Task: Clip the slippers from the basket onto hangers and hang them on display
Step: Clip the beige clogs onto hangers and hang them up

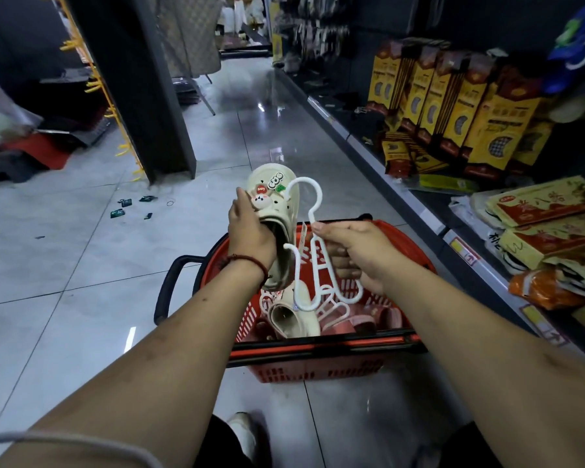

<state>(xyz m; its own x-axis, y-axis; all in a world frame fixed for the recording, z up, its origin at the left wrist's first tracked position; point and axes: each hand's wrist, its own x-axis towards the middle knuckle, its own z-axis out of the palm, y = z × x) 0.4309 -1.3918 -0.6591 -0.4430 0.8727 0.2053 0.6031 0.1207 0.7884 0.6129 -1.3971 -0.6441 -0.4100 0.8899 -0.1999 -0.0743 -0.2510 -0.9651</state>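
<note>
Our forearms [169,349] reach over the red basket [318,369]. Left hand [249,231] grips the cream slipper [272,197] at its opening, toe up, long axis near upright. The hanger [314,251] is just to its right, hook up, with our right hand [355,251] curled round its stem. We judge the slipper must shift right onto a prong, and nothing stands between. A second slipper [294,315] lies in the basket below. Stocked shelves [453,113] stand far right.

You hold a matt rubbery slipper [273,211] and a smooth white plastic hanger [313,251]; the floor tiles [81,298] shine glossy.
</note>
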